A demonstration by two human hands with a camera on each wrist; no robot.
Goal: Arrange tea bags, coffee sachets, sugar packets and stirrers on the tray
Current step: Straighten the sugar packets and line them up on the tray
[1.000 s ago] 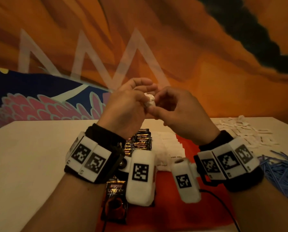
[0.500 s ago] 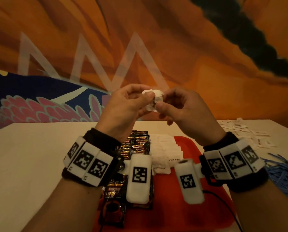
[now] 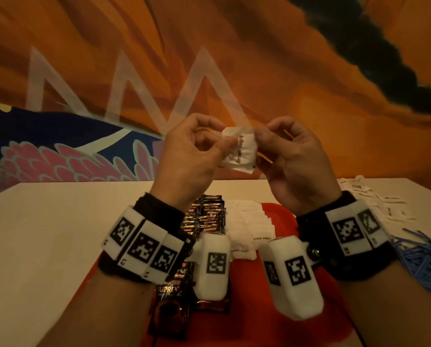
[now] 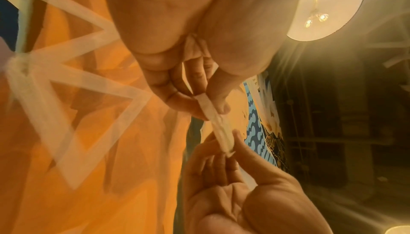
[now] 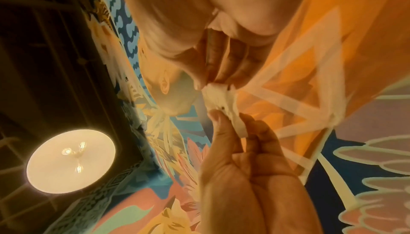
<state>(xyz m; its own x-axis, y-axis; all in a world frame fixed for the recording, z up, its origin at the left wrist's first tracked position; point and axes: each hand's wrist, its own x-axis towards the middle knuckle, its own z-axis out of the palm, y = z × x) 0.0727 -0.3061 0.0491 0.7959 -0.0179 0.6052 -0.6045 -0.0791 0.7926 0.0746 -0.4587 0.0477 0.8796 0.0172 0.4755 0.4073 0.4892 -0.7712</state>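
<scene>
Left hand (image 3: 191, 156) and right hand (image 3: 294, 159) raised above desk (image 3: 46, 221), each pinching opposite side of one white brown-sugar packet (image 3: 240, 151) between thumb and fingertips; below, red tray (image 3: 284, 309) holds rows of dark coffee sachets (image 3: 206, 216) beside white sugar packets (image 3: 249, 224); blue stirrers (image 3: 424, 261) lie on desk right of tray.

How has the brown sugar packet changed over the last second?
Yes: the brown sugar packet, pinched by the left hand and right hand, is spread flat now, no longer crumpled, label showing, above the table.
</scene>
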